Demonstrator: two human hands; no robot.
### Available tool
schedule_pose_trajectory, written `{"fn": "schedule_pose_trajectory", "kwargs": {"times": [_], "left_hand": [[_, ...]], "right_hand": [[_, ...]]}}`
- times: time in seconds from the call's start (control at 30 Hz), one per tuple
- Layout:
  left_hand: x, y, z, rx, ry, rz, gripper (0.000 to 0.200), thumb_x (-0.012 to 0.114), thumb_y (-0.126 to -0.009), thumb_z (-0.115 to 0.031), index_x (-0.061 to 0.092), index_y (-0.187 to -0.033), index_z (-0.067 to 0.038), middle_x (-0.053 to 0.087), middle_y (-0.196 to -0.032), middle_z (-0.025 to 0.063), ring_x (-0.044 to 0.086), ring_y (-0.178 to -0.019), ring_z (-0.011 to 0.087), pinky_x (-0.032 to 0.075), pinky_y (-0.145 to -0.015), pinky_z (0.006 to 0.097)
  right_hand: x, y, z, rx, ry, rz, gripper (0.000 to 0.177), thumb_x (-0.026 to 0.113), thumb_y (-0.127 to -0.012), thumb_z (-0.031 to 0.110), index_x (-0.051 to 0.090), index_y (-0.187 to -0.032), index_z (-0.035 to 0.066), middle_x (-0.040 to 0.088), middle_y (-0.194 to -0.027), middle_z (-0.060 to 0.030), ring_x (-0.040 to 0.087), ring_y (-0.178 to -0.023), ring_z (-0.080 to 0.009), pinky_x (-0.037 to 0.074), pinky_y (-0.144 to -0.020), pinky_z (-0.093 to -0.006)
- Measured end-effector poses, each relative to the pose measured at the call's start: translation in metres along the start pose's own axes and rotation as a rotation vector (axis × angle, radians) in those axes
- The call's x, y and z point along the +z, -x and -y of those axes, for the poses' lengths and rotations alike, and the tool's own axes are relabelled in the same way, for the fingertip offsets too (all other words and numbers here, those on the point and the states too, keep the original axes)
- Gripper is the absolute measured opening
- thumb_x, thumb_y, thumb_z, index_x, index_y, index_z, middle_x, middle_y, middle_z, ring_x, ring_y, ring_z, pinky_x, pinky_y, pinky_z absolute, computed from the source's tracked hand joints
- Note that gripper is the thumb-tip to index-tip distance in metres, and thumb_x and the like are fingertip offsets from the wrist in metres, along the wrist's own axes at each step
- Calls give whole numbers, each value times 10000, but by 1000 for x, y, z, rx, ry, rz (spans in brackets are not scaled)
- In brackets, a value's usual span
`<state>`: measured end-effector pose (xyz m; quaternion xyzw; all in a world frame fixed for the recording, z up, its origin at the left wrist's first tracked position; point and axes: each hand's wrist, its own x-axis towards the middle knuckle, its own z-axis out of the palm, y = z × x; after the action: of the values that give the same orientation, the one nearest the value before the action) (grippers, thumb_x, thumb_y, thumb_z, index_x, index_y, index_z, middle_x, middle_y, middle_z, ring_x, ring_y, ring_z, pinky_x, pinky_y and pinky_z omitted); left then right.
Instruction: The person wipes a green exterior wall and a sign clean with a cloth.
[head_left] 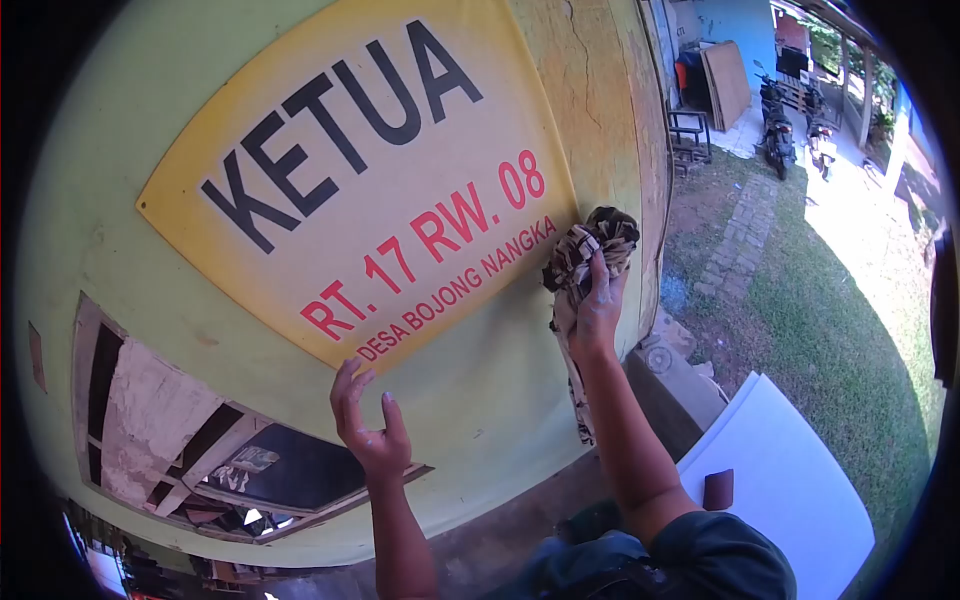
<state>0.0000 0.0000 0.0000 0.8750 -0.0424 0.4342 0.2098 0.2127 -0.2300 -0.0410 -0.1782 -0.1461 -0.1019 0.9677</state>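
A yellow-edged sign (pixel 420 190) with black and red lettering is fixed flat on the pale green wall (pixel 480 400). My right hand (pixel 602 305) grips a bunched, dark-and-cream patterned cloth (pixel 590 245) at the sign's lower right corner, with a long end of it hanging down along the wall. At the sign's lower left corner is my left hand (pixel 372 420), fingers apart and holding nothing, fingertips right at the edge.
Below left, a wooden-framed opening (pixel 270 465) breaks the wall. A large white board (pixel 790 480) with a small brown piece (pixel 718 490) on it lies at lower right. Beyond are grass (pixel 810 290), a brick path (pixel 738 235) and parked motorbikes (pixel 778 125).
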Motion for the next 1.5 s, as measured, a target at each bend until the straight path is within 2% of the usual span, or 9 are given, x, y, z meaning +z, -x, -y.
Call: {"fn": "schedule_pose_trajectory", "kwargs": {"times": [0.07, 0.17, 0.3, 0.37, 0.47, 0.87, 1.2, 1.37, 1.5], "left_hand": [[-28, -15, 8, 5, -210, -175, 340, 654, -863, -59, 610, -1198, -14, 564, -1414, 206, 514, -1345, 395, 396, -1120, 533], [-28, 1, 12, -55, -210, -281, 372, 649, -863, -59, 595, -1227, -8, 534, -1444, 212, 491, -1356, 401, 377, -1120, 539], [-24, -28, 32, 27, -305, -393, 451, 642, -890, -132, 553, -1315, -10, 498, -1482, 215, 435, -1411, 416, 305, -1151, 556], [-18, -42, 49, 134, -416, -510, 536, 609, -944, -270, 496, -1404, -19, 454, -1530, 217, 373, -1463, 424, 237, -1165, 562], [-10, -42, 73, 198, -602, -518, 637, 546, -982, -444, 467, -1458, -28, 423, -1577, 226, 353, -1496, 423, 223, -1165, 549], [-8, -37, 85, 243, -714, -521, 681, 591, -936, -473, 518, -1436, -16, 460, -1565, 222, 410, -1474, 392, 280, -1146, 514], [-10, -34, 96, 334, -684, -546, 609, 604, -952, -413, 547, -1420, -27, 495, -1544, 218, 458, -1439, 399, 303, -1131, 513], [-10, -35, 87, 300, -685, -537, 602, 606, -935, -378, 550, -1421, -27, 509, -1531, 203, 465, -1436, 394, 321, -1120, 508], [-10, -32, 89, 283, -682, -503, 624, 604, -938, -365, 537, -1434, 8, 496, -1539, 218, 440, -1452, 412, 296, -1143, 517]], "right_hand": [[12, -10, -18, -89, 374, -257, 457, 624, -1049, 238, 447, -1405, 13, 664, -1164, -110, 627, -1077, -277, 518, -956, -406], [40, 21, -41, -385, 1270, -206, 501, 668, -988, 216, 451, -1365, -33, 534, -1340, -223, 626, -1071, -426, 529, -903, -451], [90, 92, -68, -357, 1421, 407, 605, 774, -821, 184, 538, -1366, 66, 516, -1290, -248, 601, -1091, -411, 527, -896, -487], [88, 99, -90, -733, 1427, 847, 667, 822, -737, 203, 583, -1354, 122, 536, -1274, -220, 580, -1131, -381, 533, -876, -470], [81, 84, -80, -876, 1429, 983, 712, 840, -688, 187, 599, -1358, 157, 552, -1252, -192, 585, -1106, -368, 534, -870, -458], [147, -67, -21, -966, 1184, -79, 673, 746, -727, 37, 502, -1352, -14, 421, -1318, -262, 436, -1178, -478, 375, -1058, -536], [135, 51, -76, -1065, 1297, 1052, 581, 794, -717, 264, 643, -1265, 149, 556, -1312, -177, 557, -1152, -353, 468, -967, -490], [63, -17, -33, -974, 1415, 456, 816, 879, -543, 135, 602, -1308, 77, 514, -1283, -204, 509, -1164, -418, 413, -990, -522], [133, -88, -4, -977, 1296, 70, 690, 743, -709, 10, 501, -1354, -16, 446, -1323, -238, 445, -1254, -474, 368, -1088, -545]]}}
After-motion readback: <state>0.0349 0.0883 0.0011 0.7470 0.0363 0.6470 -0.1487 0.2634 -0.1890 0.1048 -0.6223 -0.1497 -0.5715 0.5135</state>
